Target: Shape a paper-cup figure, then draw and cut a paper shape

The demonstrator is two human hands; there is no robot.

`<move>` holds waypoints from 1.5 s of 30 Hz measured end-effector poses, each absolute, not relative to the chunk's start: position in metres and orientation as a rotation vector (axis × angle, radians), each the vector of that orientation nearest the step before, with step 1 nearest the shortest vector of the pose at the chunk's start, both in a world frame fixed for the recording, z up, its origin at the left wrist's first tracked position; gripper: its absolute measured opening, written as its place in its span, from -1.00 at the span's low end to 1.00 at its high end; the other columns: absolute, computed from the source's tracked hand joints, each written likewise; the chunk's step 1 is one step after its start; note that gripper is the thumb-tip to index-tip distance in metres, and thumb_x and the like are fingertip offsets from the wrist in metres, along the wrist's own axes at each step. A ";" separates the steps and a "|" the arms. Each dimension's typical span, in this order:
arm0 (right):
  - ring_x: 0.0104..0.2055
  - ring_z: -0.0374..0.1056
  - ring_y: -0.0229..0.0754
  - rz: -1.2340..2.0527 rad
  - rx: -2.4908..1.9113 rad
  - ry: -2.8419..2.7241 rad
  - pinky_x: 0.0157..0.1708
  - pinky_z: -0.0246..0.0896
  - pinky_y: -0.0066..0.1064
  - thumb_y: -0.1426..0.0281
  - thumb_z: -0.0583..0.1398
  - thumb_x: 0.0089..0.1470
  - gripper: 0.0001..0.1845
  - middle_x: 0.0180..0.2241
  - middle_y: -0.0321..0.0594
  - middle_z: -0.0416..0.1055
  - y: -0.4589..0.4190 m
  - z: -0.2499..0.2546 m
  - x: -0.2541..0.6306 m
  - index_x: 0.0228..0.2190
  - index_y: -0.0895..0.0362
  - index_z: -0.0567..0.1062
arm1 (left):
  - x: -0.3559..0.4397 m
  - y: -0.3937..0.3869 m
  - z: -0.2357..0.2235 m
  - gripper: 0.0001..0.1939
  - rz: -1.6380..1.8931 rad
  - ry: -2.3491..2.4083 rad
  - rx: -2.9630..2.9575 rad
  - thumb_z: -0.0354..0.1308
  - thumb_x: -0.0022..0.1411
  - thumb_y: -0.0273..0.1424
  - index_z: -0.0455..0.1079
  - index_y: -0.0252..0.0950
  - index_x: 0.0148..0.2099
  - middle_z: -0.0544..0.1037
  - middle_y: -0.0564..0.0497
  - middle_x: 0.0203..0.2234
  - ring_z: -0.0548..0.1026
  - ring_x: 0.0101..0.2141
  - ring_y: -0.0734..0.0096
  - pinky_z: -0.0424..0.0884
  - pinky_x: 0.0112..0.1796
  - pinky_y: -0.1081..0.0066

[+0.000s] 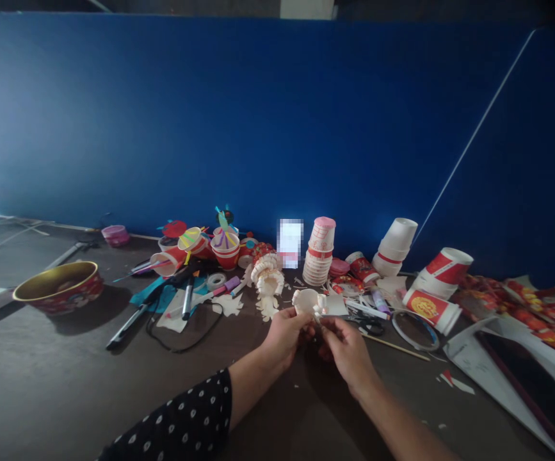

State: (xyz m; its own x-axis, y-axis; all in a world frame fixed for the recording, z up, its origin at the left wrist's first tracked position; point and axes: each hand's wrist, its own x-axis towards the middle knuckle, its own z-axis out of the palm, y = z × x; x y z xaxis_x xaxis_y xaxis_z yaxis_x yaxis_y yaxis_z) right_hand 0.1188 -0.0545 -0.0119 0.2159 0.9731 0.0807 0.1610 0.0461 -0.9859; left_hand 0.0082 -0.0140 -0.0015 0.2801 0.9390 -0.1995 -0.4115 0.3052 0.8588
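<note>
The dark surface (41, 384) holds stacked paper cups (319, 253), a gold-lined bowl (59, 286) well left of them, and red printed paper (522, 307) right of them.

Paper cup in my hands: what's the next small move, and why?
Probably turn the white paper cup slightly in your left hand, toward your right hand: one side shows curled cut strips, while the other looks smooth, like an uncut part.

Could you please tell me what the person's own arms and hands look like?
The left sleeve is black with small white dots and ends partway along the arm. The left hand and right hand are bare, with no gloves, rings or watch showing. The right forearm is also bare, with no sleeve in view.
</note>
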 end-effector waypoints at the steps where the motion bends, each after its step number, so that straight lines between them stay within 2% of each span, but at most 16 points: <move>1: -0.67 0.25 -0.27 0.910 -1.379 -1.175 -0.70 0.17 -0.50 0.30 0.12 -0.11 -0.83 -0.64 -0.33 0.35 -0.054 -0.012 0.119 -0.44 0.13 0.39 | 0.008 -0.014 -0.002 -0.98 1.031 0.813 0.783 0.10 -0.18 -0.54 0.30 -0.40 -0.58 0.32 0.09 -0.76 0.23 -0.73 0.65 0.10 -0.67 0.59; 13: -0.69 0.23 -0.31 0.946 -1.415 -1.159 -0.72 0.15 -0.51 0.25 0.15 -0.13 -0.78 -0.60 -0.29 0.37 -0.054 -0.008 0.118 -0.48 0.17 0.39 | 0.006 -0.012 -0.003 -0.98 1.044 0.728 0.797 0.09 -0.19 -0.55 0.29 -0.39 -0.59 0.33 0.09 -0.73 0.24 -0.72 0.65 0.11 -0.65 0.58; 19: -0.69 0.27 -0.27 0.953 -1.444 -1.142 -0.70 0.19 -0.48 0.39 0.09 -0.14 -0.87 -0.63 -0.32 0.36 -0.053 -0.011 0.119 -0.47 0.14 0.40 | 0.005 -0.012 0.001 -0.94 1.110 0.734 0.791 0.12 -0.18 -0.53 0.28 -0.39 -0.61 0.31 0.10 -0.76 0.22 -0.72 0.65 0.10 -0.66 0.56; 22: -0.69 0.29 -0.27 0.978 -1.436 -1.141 -0.70 0.20 -0.47 0.45 0.07 -0.17 -0.84 -0.57 -0.27 0.42 -0.052 -0.013 0.120 -0.45 0.14 0.40 | 0.005 -0.011 0.001 -0.93 1.127 0.728 0.788 0.12 -0.18 -0.52 0.28 -0.39 -0.61 0.31 0.10 -0.75 0.23 -0.72 0.65 0.10 -0.65 0.56; 31: -0.56 0.41 -0.17 1.091 -1.405 -1.118 -0.64 0.22 -0.46 0.32 0.15 -0.18 -0.79 -0.54 -0.24 0.47 -0.052 -0.016 0.120 -0.43 0.17 0.44 | 0.002 -0.005 -0.004 -0.94 1.159 0.733 0.764 0.14 -0.18 -0.51 0.30 -0.40 -0.57 0.35 0.08 -0.72 0.24 -0.70 0.66 0.10 -0.63 0.57; 37: -0.58 0.40 -0.18 1.074 -1.412 -1.113 -0.65 0.20 -0.47 0.28 0.18 -0.19 -0.80 -0.58 -0.26 0.45 -0.053 -0.014 0.118 -0.50 0.17 0.44 | 0.001 -0.004 -0.006 -0.92 1.161 0.736 0.748 0.16 -0.18 -0.50 0.30 -0.40 -0.56 0.35 0.08 -0.71 0.25 -0.69 0.66 0.10 -0.63 0.58; 45: -0.62 0.38 -0.18 1.069 -1.418 -1.102 -0.66 0.18 -0.46 0.17 0.20 -0.21 -0.72 -0.65 -0.29 0.42 -0.055 -0.011 0.119 -0.61 0.15 0.39 | 0.002 -0.005 -0.004 -0.92 1.139 0.764 0.752 0.15 -0.18 -0.50 0.30 -0.40 -0.55 0.34 0.09 -0.71 0.25 -0.70 0.66 0.11 -0.63 0.58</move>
State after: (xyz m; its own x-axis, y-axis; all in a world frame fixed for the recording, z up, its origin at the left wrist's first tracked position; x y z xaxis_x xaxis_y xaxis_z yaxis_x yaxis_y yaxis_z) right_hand 0.1187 -0.0555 -0.0115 0.1924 0.9794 -0.0617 0.0914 -0.0805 -0.9926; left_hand 0.0021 -0.0049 -0.0041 0.2362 0.9614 -0.1413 -0.4947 0.2441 0.8340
